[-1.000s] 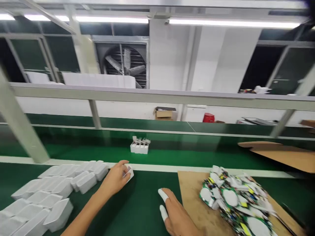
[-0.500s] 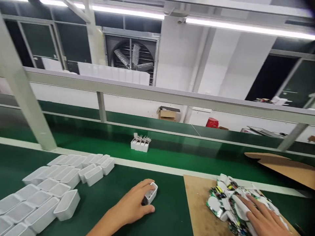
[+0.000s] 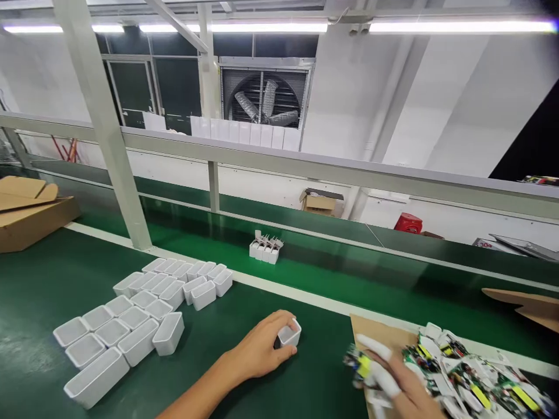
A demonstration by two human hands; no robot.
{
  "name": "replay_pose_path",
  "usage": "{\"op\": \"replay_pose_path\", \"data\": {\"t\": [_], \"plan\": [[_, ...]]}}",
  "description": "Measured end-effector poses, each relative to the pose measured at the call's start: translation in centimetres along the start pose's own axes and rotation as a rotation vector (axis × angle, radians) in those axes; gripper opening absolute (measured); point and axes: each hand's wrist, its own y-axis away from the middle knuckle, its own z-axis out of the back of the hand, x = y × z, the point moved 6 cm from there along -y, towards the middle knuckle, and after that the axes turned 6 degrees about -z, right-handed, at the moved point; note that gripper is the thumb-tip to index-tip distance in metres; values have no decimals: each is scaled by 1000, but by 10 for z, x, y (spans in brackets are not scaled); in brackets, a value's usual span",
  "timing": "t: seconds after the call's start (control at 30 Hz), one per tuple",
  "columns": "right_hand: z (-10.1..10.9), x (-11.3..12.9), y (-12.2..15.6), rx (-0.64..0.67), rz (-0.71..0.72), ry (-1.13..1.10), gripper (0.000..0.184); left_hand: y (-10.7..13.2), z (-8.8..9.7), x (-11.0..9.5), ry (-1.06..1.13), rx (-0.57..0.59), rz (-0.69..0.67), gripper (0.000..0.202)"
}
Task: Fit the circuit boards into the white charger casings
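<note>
Since the earlier frame the right hand (image 3: 395, 384) has come left off the board pile (image 3: 476, 381), pinching a circuit board (image 3: 360, 366).
Empty casings (image 3: 144, 314) sit in rows at the left of the green table (image 3: 52, 273). The left hand (image 3: 262, 352) has its grip closed round one white casing (image 3: 289, 335), which stands open side up on the table. The right grip, blurred, holds the board over the cardboard (image 3: 379, 334).

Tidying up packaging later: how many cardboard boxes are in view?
2. One cardboard box lies at the far left on the green bench; a second box sits on the floor beyond the conveyor. More may be hidden.
</note>
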Motion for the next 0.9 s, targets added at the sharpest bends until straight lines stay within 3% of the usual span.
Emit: {"op": "replay_pose_path", "data": {"t": [0.07, 0.13, 0.23, 0.4, 0.53, 0.7, 0.8, 0.9], "plan": [[-48, 24, -6, 214, -9, -48, 57, 1, -1, 3, -12, -16, 28, 43], [-65, 49, -15, 189, 91, 80, 49, 1, -2, 5, -22, -18, 57, 59], [-62, 62, -24, 134, 119, 147, 47, 0, -3, 5, -25, 16, 69, 71], [-59, 41, -11, 227, 78, 362, 66, -5, -16, 11, 3, 76, 87, 78], [-62, 29, 2, 134, 186, 483, 66, -6, -26, 21, 101, 46, 167, 101], [-59, 38, 2, 45, 241, 402, 60, 1, -25, 30, 175, 56, 234, 103], [-54, 57, 5, 13, 243, 260, 54, 1, -23, 30, 187, 61, 167, 97], [-54, 80, 14, -13, 347, 58, 49, 0, -28, 28, 227, 56, 70, 90]]}}
